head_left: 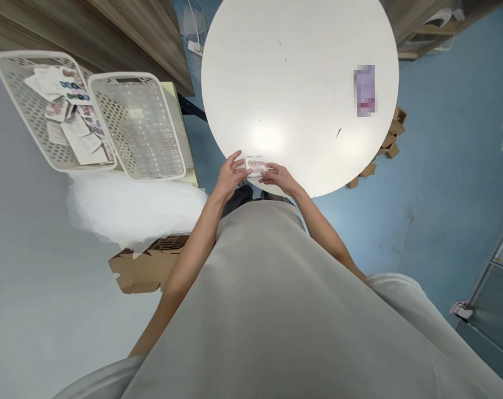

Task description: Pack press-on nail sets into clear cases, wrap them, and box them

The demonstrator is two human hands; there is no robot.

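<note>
Closest in, at the near rim of the round white desk [301, 66], both hands hold one small packet [256, 165]. It is a clear, flat rectangle with short rows of pinkish pieces inside, too small to count. It sits just over the desk's near edge, between the two hands; whether it touches the surface I cannot tell.

The left hand [230, 176] pinches the packet's left end, its grip narrow, with the other fingers spread loose. The right hand [277, 176] has a narrow grip on the right end, fingers curled and knuckles up. Both bare forearms come in from the near side, elbows apart, and meet at the packet.

To the left lies one open cardboard box [139, 271], with a white fluffy bundle [131, 208] just beyond it. Farther on stand two white baskets: the right basket [122, 76] holds clear packets and the left basket [27, 54] holds loose printed cards. Cardboard scraps [390, 138] lie on the blue floor [442, 166] by the desk's right edge. Far right on the desk lies one blurred purple thing [365, 90].
</note>
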